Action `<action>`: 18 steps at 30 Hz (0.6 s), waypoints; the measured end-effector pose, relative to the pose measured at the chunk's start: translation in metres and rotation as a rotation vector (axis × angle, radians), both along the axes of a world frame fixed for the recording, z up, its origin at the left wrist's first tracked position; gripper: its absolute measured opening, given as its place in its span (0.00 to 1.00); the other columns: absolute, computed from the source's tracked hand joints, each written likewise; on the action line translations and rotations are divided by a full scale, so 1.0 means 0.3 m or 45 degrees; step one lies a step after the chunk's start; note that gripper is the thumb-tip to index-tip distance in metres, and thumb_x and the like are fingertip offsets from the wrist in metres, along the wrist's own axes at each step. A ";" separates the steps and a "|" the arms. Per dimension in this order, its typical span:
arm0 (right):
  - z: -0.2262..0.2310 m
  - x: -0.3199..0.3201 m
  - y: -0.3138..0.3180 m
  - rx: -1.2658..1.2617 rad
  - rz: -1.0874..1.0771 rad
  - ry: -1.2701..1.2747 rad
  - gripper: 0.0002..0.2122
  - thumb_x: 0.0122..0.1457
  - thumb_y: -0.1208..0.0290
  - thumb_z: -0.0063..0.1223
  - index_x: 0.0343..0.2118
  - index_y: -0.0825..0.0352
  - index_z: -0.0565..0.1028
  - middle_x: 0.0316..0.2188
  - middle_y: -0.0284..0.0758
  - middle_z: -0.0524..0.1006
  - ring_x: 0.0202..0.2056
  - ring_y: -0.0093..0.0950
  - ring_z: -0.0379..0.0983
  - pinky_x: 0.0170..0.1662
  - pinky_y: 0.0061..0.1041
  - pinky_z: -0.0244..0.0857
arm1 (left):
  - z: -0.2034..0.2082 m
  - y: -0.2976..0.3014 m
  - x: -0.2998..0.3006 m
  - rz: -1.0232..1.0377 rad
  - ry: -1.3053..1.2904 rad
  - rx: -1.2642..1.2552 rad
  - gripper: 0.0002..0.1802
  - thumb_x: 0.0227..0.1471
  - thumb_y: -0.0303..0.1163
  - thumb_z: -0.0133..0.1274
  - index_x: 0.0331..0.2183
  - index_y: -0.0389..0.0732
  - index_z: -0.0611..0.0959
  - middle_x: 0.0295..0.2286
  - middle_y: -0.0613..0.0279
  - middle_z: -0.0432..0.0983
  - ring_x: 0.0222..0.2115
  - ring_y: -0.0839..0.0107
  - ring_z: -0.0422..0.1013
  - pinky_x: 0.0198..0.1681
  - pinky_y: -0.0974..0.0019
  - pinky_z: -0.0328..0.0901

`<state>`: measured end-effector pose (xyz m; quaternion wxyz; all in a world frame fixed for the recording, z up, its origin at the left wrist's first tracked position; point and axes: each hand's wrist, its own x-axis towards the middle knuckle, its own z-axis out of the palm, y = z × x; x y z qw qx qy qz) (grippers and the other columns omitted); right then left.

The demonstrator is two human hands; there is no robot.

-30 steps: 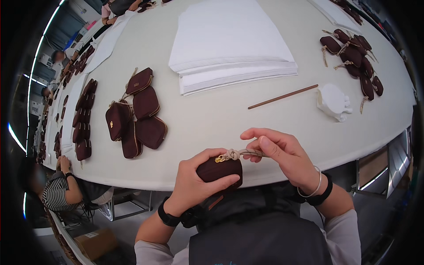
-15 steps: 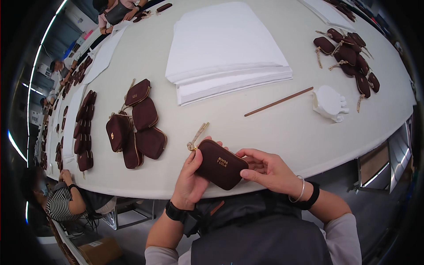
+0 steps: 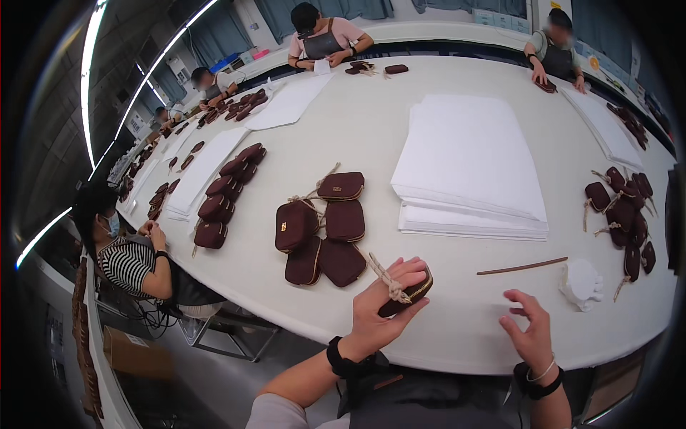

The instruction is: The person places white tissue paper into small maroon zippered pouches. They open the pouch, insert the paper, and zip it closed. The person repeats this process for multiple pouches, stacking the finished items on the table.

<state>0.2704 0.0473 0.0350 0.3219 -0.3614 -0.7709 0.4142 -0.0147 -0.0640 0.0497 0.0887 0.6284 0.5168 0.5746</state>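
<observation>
A dark maroon zip pouch [image 3: 419, 292] is gripped in my left hand [image 3: 382, 309], fingers over its top and thumb along its near side. Its gold zip faces me, and a beige knotted cord [image 3: 393, 283] hangs from the zip end over my hand. My right hand [image 3: 530, 333] is apart from the pouch, held over the table's near edge with fingers spread and nothing in them. To the left of the held pouch lies a cluster of similar pouches [image 3: 343, 220], some bearing gold lettering and beige cords.
A stack of white sheets [image 3: 468, 164] lies beyond my hands. A thin brown stick [image 3: 522, 266] and a white glove-like bundle [image 3: 582, 284] are at the right, near another pouch pile [image 3: 622, 214]. Stacked pouches [image 3: 221, 200] stand farther left. Several people sit around the white table [image 3: 314, 136].
My right hand has let go of the pouch and moved away to the right. The left hand has turned the pouch so its zip shows. The view has swung left and up.
</observation>
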 end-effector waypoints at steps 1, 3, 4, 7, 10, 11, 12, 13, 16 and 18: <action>0.042 0.042 0.033 0.077 -0.117 -0.096 0.23 0.51 0.79 0.62 0.52 0.68 0.74 0.49 0.41 0.77 0.51 0.36 0.74 0.51 0.32 0.71 | 0.009 0.019 -0.015 0.058 0.239 0.052 0.23 0.50 0.21 0.63 0.50 0.36 0.81 0.55 0.48 0.72 0.58 0.51 0.68 0.63 0.44 0.59; 0.059 0.168 0.124 0.482 -0.256 -0.322 0.25 0.52 0.76 0.60 0.55 0.70 0.70 0.54 0.43 0.73 0.59 0.42 0.65 0.63 0.37 0.57 | 0.015 0.048 -0.027 0.160 0.716 0.150 0.24 0.48 0.23 0.64 0.50 0.39 0.82 0.54 0.49 0.74 0.58 0.48 0.67 0.63 0.41 0.56; 0.049 0.245 0.176 0.607 -0.290 -0.446 0.27 0.55 0.73 0.59 0.59 0.70 0.67 0.59 0.46 0.68 0.61 0.45 0.61 0.65 0.39 0.53 | -0.044 0.069 -0.032 0.174 0.923 0.038 0.33 0.48 0.33 0.66 0.56 0.43 0.77 0.58 0.48 0.68 0.62 0.47 0.60 0.65 0.39 0.49; -0.026 0.401 0.309 0.726 -0.446 -0.776 0.30 0.57 0.71 0.57 0.63 0.67 0.64 0.63 0.44 0.65 0.66 0.43 0.55 0.68 0.40 0.48 | -0.151 0.021 0.079 0.102 0.904 -0.513 0.41 0.50 0.42 0.64 0.63 0.45 0.69 0.63 0.46 0.59 0.66 0.47 0.51 0.67 0.39 0.44; -0.106 0.488 0.361 0.410 -0.418 -0.833 0.32 0.60 0.65 0.55 0.66 0.66 0.59 0.67 0.48 0.58 0.68 0.47 0.50 0.69 0.41 0.46 | -0.132 0.007 0.089 0.003 0.765 -0.528 0.47 0.52 0.52 0.61 0.66 0.43 0.62 0.65 0.45 0.52 0.67 0.43 0.46 0.68 0.42 0.42; -0.120 0.497 0.366 0.295 -0.390 -0.784 0.33 0.60 0.64 0.55 0.67 0.65 0.58 0.67 0.49 0.57 0.68 0.47 0.50 0.69 0.41 0.46 | -0.129 0.009 0.076 -0.034 0.656 -0.514 0.47 0.53 0.53 0.61 0.66 0.42 0.62 0.65 0.45 0.53 0.67 0.42 0.47 0.68 0.43 0.43; -0.117 0.496 0.362 0.292 -0.384 -0.812 0.33 0.59 0.63 0.57 0.67 0.65 0.59 0.66 0.50 0.57 0.67 0.49 0.51 0.69 0.41 0.47 | -0.127 0.016 0.048 0.053 0.655 -0.435 0.48 0.52 0.55 0.61 0.65 0.41 0.63 0.65 0.44 0.55 0.67 0.43 0.47 0.68 0.43 0.45; -0.102 0.497 0.354 0.292 -0.385 -0.837 0.34 0.58 0.63 0.58 0.66 0.65 0.59 0.66 0.52 0.57 0.67 0.50 0.52 0.68 0.41 0.48 | -0.123 0.023 0.018 0.111 0.649 -0.469 0.48 0.52 0.55 0.61 0.65 0.41 0.63 0.64 0.44 0.56 0.67 0.43 0.48 0.67 0.43 0.46; -0.101 0.514 0.360 0.431 -0.384 -0.821 0.37 0.54 0.64 0.63 0.65 0.66 0.60 0.65 0.54 0.57 0.66 0.51 0.53 0.68 0.42 0.49 | -0.140 0.039 -0.058 0.158 0.512 -0.659 0.48 0.50 0.53 0.64 0.64 0.39 0.64 0.62 0.44 0.61 0.65 0.43 0.52 0.67 0.47 0.50; -0.112 0.506 0.374 0.492 -0.390 -0.814 0.38 0.51 0.64 0.65 0.64 0.67 0.61 0.64 0.55 0.59 0.65 0.52 0.54 0.67 0.42 0.50 | -0.142 0.028 -0.073 0.102 0.259 -0.632 0.46 0.46 0.45 0.69 0.62 0.39 0.68 0.58 0.47 0.67 0.60 0.51 0.63 0.63 0.55 0.59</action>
